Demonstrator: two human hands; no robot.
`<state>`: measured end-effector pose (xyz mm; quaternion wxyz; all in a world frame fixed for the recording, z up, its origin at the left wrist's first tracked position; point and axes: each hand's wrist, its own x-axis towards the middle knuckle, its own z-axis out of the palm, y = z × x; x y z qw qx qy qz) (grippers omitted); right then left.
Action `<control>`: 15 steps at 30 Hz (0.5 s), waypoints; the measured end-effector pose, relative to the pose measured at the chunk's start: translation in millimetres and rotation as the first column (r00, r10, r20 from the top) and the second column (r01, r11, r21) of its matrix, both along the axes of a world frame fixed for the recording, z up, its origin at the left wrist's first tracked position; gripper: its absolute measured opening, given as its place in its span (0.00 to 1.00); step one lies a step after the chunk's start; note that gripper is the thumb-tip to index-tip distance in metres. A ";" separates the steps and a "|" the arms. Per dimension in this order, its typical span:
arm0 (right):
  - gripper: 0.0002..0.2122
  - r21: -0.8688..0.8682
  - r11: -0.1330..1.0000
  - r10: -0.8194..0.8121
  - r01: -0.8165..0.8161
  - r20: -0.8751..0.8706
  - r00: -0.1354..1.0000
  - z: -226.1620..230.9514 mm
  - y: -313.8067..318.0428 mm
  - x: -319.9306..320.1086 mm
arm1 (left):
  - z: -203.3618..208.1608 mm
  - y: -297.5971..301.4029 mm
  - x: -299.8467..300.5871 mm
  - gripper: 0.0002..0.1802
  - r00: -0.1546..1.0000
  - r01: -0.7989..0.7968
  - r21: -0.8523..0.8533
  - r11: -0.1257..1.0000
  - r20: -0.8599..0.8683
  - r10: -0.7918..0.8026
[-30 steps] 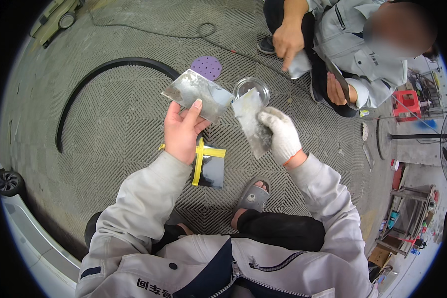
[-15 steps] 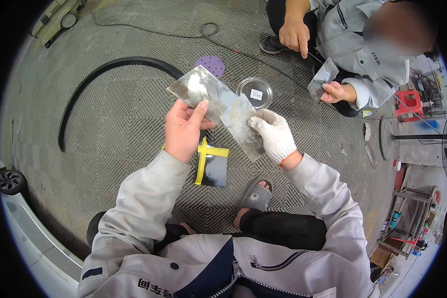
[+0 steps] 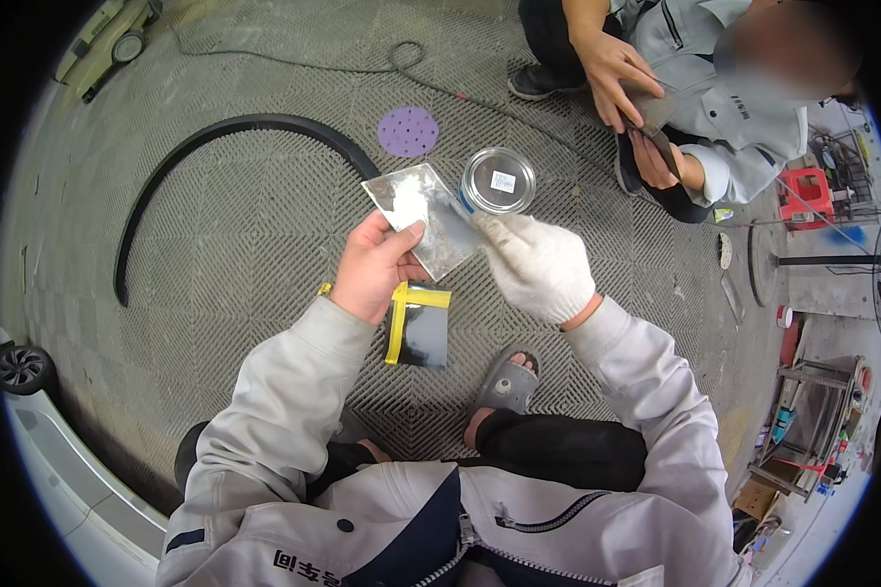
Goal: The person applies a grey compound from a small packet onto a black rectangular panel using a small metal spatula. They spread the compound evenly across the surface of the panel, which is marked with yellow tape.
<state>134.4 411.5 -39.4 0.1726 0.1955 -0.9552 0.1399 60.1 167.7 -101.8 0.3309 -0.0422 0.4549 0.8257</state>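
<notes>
My left hand [image 3: 362,274], bare, grips a flat metal putty spreader [image 3: 447,245] by its near-left edge, thumb on top. A blob of white paste [image 3: 408,203] sits on the spreader's smeared face. Closed and in a white knit glove, my right hand [image 3: 543,271] is at the right edge of that spreader. The second spreader [image 3: 465,203] in it is turned nearly edge-on and mostly hidden. Below my left hand, a dark glossy panel [image 3: 423,338] with yellow masking tape along its top and left side lies on the floor.
A round metal tin [image 3: 499,180] and a purple sanding disc [image 3: 408,132] lie beyond my hands. A black curved strip [image 3: 157,186] arcs at left. At upper right a crouching co-worker [image 3: 695,108] holds a dark plate [image 3: 653,117]. A hose [image 3: 519,117] crosses the floor.
My right hand has turned over, so its spreader went from flat in view to nearly edge-on. The left spreader shifted slightly right and down. The co-worker's hands have come together on their plate.
</notes>
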 end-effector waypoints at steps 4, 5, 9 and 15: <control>0.17 0.190 0.981 0.011 -0.030 0.100 0.995 -10.5 1.7 0.2 | -8.8 -3.9 3.3 0.14 0.990 -0.034 -0.143 0.989 -0.142 0.014; 0.16 0.190 0.981 0.023 -0.047 0.129 0.991 -14.7 3.4 0.4 | -11.4 -4.2 4.6 0.14 0.986 -0.045 -0.189 0.981 -0.164 0.014; 0.12 0.216 0.972 0.028 -0.088 0.268 0.963 -39.6 11.5 5.9 | -31.5 -6.6 9.8 0.12 0.983 -0.121 -0.152 0.981 -0.153 0.098; 0.11 0.147 0.981 -0.189 0.124 0.616 0.765 -77.4 29.7 21.7 | -94.8 -53.0 -20.5 0.17 0.964 -0.263 -0.269 0.927 -0.039 0.262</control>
